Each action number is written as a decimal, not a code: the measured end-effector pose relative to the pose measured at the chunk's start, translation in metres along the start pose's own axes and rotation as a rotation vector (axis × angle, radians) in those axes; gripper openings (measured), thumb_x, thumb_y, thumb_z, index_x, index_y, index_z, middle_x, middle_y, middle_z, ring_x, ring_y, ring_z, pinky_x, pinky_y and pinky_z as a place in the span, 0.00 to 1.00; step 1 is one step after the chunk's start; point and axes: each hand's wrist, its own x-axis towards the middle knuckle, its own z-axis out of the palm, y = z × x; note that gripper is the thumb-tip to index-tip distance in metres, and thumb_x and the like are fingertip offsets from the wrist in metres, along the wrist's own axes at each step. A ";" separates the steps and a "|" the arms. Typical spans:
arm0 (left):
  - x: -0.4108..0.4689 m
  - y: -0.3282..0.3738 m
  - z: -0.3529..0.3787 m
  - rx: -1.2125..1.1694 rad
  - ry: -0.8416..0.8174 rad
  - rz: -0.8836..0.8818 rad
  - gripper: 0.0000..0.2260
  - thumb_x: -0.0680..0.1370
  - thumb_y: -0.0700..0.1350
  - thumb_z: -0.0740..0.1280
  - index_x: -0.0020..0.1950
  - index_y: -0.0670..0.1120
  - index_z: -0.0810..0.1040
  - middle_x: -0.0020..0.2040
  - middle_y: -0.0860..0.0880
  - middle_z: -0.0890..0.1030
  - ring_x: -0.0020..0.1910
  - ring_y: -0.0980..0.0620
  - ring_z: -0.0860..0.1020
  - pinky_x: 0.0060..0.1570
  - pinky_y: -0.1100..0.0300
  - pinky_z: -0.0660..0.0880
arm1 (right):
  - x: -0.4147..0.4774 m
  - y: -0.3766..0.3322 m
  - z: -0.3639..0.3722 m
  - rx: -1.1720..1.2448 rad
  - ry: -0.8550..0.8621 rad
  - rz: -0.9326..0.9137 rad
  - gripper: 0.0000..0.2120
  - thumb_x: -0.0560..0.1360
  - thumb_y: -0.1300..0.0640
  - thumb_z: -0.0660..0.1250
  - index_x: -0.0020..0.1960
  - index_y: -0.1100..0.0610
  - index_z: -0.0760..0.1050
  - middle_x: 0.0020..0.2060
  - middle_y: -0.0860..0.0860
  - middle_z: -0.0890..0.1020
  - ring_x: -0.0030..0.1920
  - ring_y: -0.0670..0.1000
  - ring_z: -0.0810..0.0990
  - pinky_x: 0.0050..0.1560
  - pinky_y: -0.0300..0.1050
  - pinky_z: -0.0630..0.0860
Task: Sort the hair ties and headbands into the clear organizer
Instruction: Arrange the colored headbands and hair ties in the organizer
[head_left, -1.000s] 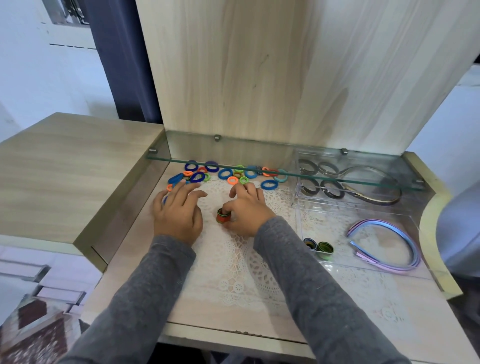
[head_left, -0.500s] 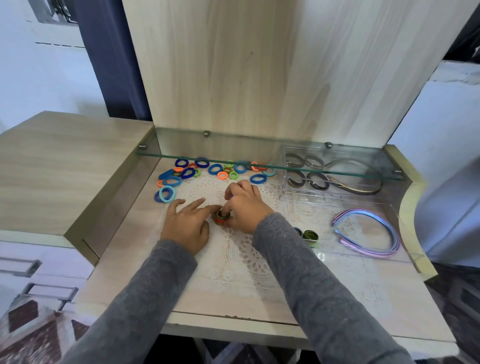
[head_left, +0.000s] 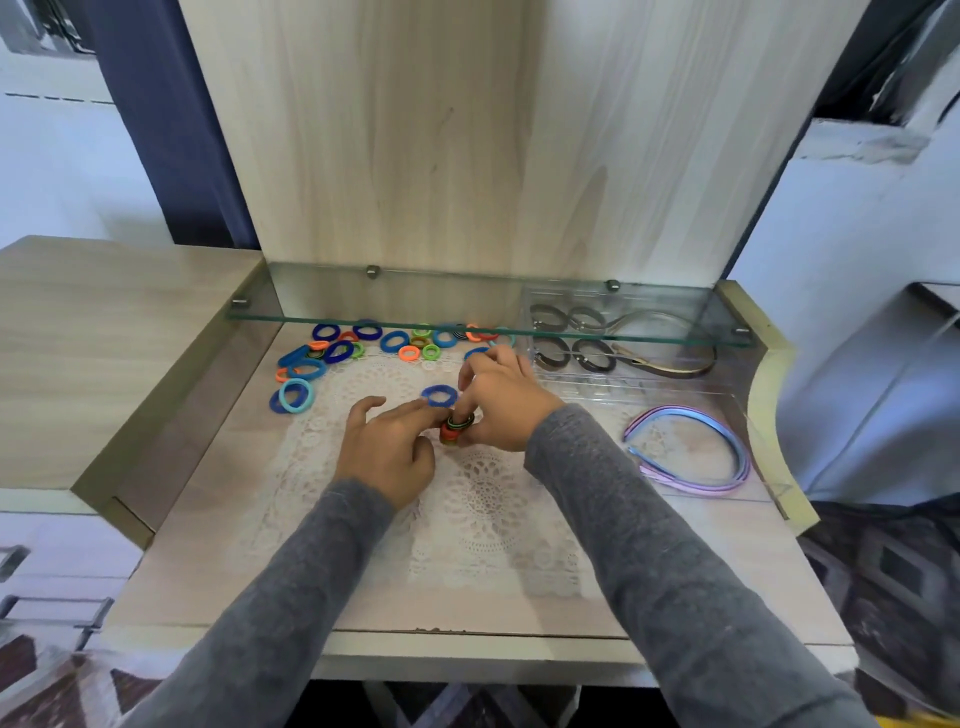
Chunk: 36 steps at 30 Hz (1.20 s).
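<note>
Stack of hair ties (head_left: 457, 432) being squeezed between both hands, liable to be springing apart.
Right hand (head_left: 501, 408) is curling its fingers round the small stack from the right, holding it in a narrow pinch; left hand (head_left: 387, 449) is pressing stretched fingers against the left side, thumb lifted clear. Stretchy rings are probably sliding on one another, so uneven pressure is risking them popping out over the lace mat (head_left: 483, 499) beneath the grip, or knocking the blue tie (head_left: 439, 388) lying just beyond it. Clear organizer (head_left: 675, 395) is waiting to the right of the grip, headbands (head_left: 691, 486) already inside; lifting the stack over its wall one-handed is likely inviting a spill.
</note>
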 end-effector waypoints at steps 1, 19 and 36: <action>0.003 0.006 0.000 -0.023 0.008 0.006 0.23 0.67 0.40 0.56 0.58 0.50 0.81 0.56 0.51 0.83 0.58 0.53 0.79 0.67 0.51 0.57 | -0.003 0.004 -0.004 -0.003 0.000 0.014 0.12 0.71 0.44 0.71 0.51 0.47 0.82 0.57 0.49 0.70 0.62 0.55 0.60 0.65 0.50 0.55; 0.039 0.108 0.035 -0.186 -0.195 0.149 0.24 0.69 0.44 0.53 0.61 0.52 0.79 0.57 0.57 0.82 0.52 0.57 0.78 0.70 0.53 0.53 | -0.076 0.083 -0.039 -0.095 -0.033 0.240 0.13 0.68 0.43 0.73 0.51 0.45 0.82 0.56 0.48 0.70 0.61 0.54 0.60 0.65 0.50 0.58; 0.030 0.097 0.055 -0.305 -0.267 0.149 0.21 0.76 0.46 0.51 0.62 0.57 0.76 0.63 0.56 0.78 0.70 0.57 0.68 0.74 0.51 0.45 | -0.087 0.096 -0.015 -0.163 -0.178 0.320 0.12 0.70 0.51 0.72 0.53 0.42 0.80 0.57 0.49 0.72 0.62 0.56 0.61 0.61 0.49 0.59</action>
